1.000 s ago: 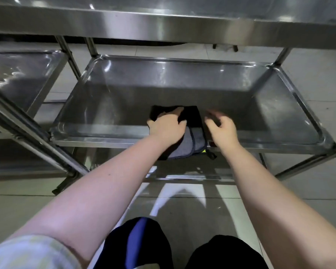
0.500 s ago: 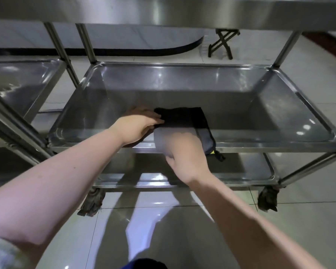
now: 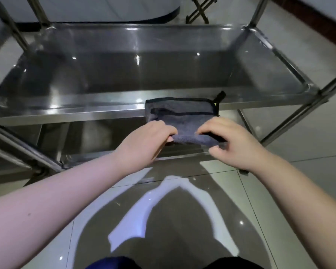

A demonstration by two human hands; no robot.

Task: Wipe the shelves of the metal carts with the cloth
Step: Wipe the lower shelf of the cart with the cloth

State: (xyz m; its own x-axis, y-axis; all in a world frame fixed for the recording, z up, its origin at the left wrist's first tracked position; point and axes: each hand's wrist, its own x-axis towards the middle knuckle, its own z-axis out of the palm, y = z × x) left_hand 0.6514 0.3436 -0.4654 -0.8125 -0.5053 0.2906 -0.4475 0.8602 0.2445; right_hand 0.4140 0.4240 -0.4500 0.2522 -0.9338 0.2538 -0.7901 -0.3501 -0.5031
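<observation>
Pinching the near edge of the grey cloth (image 3: 180, 113), the left hand (image 3: 146, 141) and the right hand (image 3: 234, 143) each curl their fingers over the fabric, with a thumb tucked below. They are set well apart along the hem, probably to pull the cloth flat or refold it for a fresh face. The cloth is draped over the front rim of the cart's middle shelf (image 3: 66, 111). Its far part, with a black loop (image 3: 220, 96) at the corner, lies on the rim, and its near part reaches out to the hands (so the front lip looks like the strip being wiped). The shelf is a stainless tray with a raised edge, glossy and full of reflections. A lower shelf (image 3: 105, 156) sits beneath it. Another cart's frame (image 3: 17, 150) stands to the left. The tiled floor (image 3: 308, 133) is shiny, and a folding stand (image 3: 199, 10) waits far behind.
</observation>
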